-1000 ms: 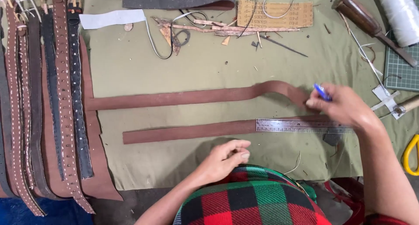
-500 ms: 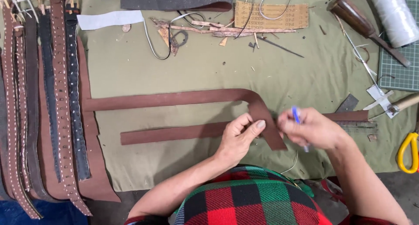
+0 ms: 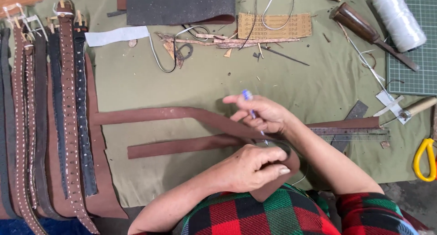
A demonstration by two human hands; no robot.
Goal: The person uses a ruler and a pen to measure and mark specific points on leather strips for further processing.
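My left hand [image 3: 251,166] grips the near end of a long brown leather strip [image 3: 159,113], pulled toward my body over the table edge. My right hand [image 3: 260,113] holds a blue pen [image 3: 248,98] and rests on the same strip just above the left hand. A second brown strip [image 3: 177,146] lies parallel below it. A steel ruler [image 3: 353,134] lies across the right end of that strip, apart from both hands.
Several stitched belts [image 3: 63,107] lie side by side at the left. At the back are sandpaper [image 3: 275,26], leather scraps and a dark sheet [image 3: 180,5]. A white thread spool [image 3: 399,18], an awl [image 3: 364,30], a green cutting mat [image 3: 416,57] and yellow-handled scissors [image 3: 423,157] sit right.
The upper strip's right end has been drawn down toward my body. My right hand moved left from the ruler onto the strip. My left hand closed on the strip's end.
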